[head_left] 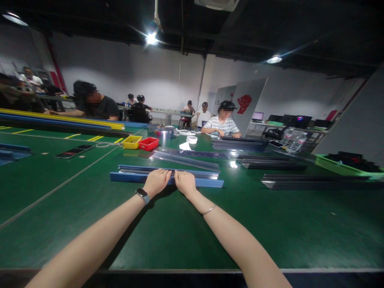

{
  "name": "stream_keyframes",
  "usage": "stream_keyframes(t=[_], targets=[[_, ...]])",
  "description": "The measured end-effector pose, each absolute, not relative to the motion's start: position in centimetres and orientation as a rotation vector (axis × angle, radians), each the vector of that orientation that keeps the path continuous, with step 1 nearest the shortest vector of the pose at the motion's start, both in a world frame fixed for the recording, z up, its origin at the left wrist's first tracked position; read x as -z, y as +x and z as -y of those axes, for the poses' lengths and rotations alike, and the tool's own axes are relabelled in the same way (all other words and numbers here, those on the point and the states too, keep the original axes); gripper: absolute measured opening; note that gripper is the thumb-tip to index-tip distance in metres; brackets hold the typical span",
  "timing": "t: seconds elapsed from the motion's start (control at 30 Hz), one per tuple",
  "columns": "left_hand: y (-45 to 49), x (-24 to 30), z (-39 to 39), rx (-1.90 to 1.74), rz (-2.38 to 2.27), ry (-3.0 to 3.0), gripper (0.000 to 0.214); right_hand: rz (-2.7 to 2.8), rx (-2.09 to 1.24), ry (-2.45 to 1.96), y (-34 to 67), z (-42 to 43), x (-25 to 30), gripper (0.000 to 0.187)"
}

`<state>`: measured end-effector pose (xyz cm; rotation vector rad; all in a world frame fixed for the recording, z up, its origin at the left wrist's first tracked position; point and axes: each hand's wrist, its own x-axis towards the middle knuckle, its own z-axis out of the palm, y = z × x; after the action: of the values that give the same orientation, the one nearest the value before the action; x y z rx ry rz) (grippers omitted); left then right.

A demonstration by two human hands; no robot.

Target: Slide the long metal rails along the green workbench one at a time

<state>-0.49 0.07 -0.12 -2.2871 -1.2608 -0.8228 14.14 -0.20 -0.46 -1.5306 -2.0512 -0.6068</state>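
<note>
A long blue strip (207, 183) lies across the green table (168, 224) in front of me, with a grey metal strip (198, 173) lying along its far side. My left hand (156, 181) and my right hand (185, 182) sit side by side at the middle of the blue strip. Both hands have their fingers curled over the strip's near edge and grip it. A watch is on my left wrist and a thin bracelet on my right.
Clear plastic strips (186, 159) lie just beyond. Dark strip stacks (303, 182) sit to the right, near a green tray (345, 168). A yellow bin (132, 142), a red bin (149, 143) and a tape roll (192, 139) stand farther back. A person in a striped shirt (222, 125) works opposite.
</note>
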Motion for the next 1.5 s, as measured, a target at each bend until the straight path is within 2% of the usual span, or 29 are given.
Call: stream_keyframes(t=[0.23, 1.5], targets=[[-0.52, 0.64, -0.40, 0.836, 1.266, -2.304, 0.043, 2.076, 0.615, -1.544, 14.24, 0.28, 0.34, 0.045], [-0.30, 0.04, 0.21, 0.843, 1.335, -2.276, 0.043, 2.066, 0.540, -1.505, 14.28, 0.17, 0.62, 0.043]])
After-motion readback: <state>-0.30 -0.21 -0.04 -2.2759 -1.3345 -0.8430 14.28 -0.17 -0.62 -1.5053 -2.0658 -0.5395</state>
